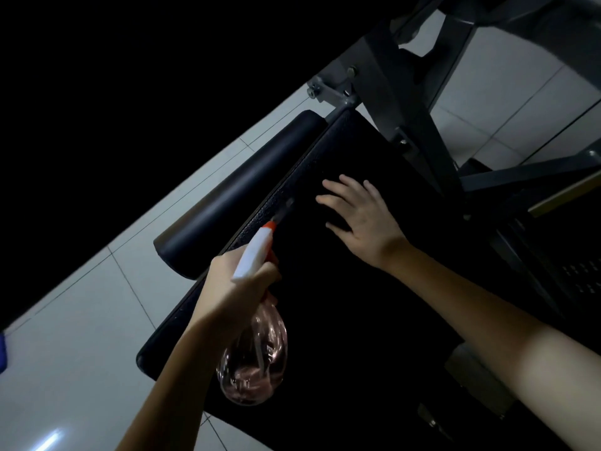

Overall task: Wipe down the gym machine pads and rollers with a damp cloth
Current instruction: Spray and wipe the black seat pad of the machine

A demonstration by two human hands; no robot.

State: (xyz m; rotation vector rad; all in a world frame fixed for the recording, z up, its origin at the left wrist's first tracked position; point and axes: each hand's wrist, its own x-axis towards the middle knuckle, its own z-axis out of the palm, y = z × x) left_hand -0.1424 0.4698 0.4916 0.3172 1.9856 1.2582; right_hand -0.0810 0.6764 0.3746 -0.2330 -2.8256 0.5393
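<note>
pad (341, 320) beneath flat right fingers (335, 188)

left hand (235, 289) curled, right hand (366, 222) apparently flat

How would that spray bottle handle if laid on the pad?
The spray bottle looks thin-walled and clear, with little liquid showing, so it is probably light. Its rounded body would likely roll if laid flat. The left hand holds its neck, seemingly a secure grip.
</note>
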